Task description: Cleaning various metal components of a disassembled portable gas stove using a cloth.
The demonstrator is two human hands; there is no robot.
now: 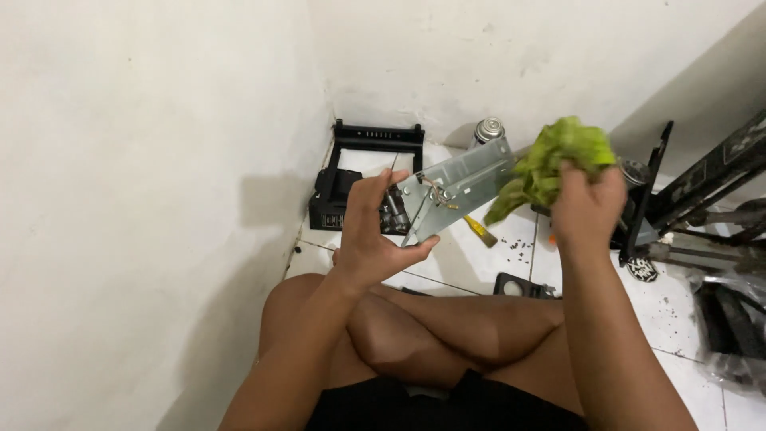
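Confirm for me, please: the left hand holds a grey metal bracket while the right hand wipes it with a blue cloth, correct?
Not quite: in the head view, the cloth is green, not blue. The left hand does hold the grey metal bracket, and the right hand presses the cloth to it.

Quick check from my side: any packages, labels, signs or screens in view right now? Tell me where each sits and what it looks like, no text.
No screens or signs show.
Spray can: by the back wall on the tiled floor, behind the metal bracket held by the left hand; round, silver top.
Second can: right of the green cloth in the right hand; mostly hidden.
No label is clear enough to describe.
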